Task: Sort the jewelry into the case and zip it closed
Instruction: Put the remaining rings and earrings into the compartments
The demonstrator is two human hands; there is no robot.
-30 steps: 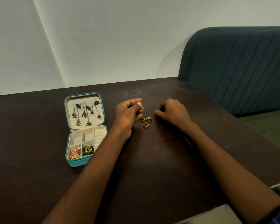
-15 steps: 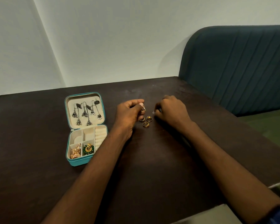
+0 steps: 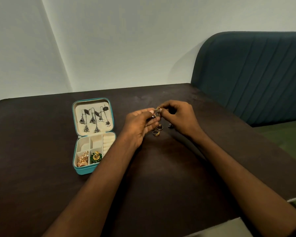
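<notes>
Meanwhile: both hands meet over loose rings, jewelry case open at nine o'clock.

Right hand pinches a small gold piece; left hand lies half open beneath, a dark-stoned piece on its fingers. Two gold rings lie on the dark table just below. Teal sofa at two o'clock. Left forearm hides the case's right corner; a dark item beside the right hand is unclear.
</notes>
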